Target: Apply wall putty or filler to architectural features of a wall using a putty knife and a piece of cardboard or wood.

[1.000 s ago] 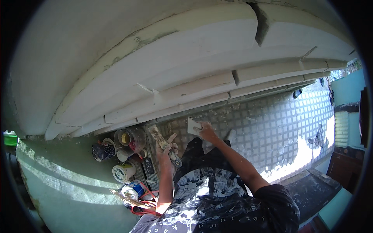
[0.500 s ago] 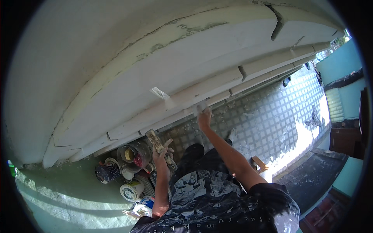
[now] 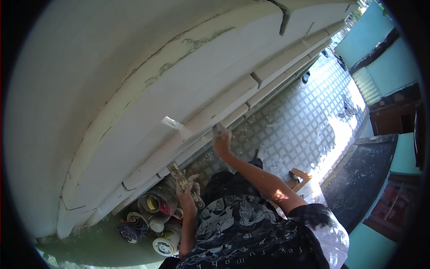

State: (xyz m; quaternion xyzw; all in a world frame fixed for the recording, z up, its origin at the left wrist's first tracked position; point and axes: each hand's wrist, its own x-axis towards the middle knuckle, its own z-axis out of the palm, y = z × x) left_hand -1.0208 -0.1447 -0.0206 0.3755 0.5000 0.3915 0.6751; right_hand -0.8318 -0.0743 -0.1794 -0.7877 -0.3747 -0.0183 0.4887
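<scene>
My left hand (image 3: 188,193) is closed round a putty knife (image 3: 178,174) crusted with dried filler; its wide end points toward the wall. Further right, my right hand (image 3: 221,142) is closed, raised against the lower ledge of the white wall (image 3: 148,121). A greyish flat piece (image 3: 217,130) shows at its fingertips, too smeared by motion to name. Grooves and unpainted cracks run along the wall's ledges. Just above and left of my right hand, a bright patch of light (image 3: 172,122) lies on the wall.
Several buckets stand below my left hand, among them a grey bucket (image 3: 168,199) with a red thing inside, a dark patterned pail (image 3: 130,229) and a white tub (image 3: 165,245). A wooden piece (image 3: 301,175) lies right of my legs. Sandals (image 3: 306,77) rest on the tiled floor.
The whole view has turned, so the wall stands steeper. My right hand has shifted slightly up the wall ledge. My left hand keeps its hold on the putty knife.
</scene>
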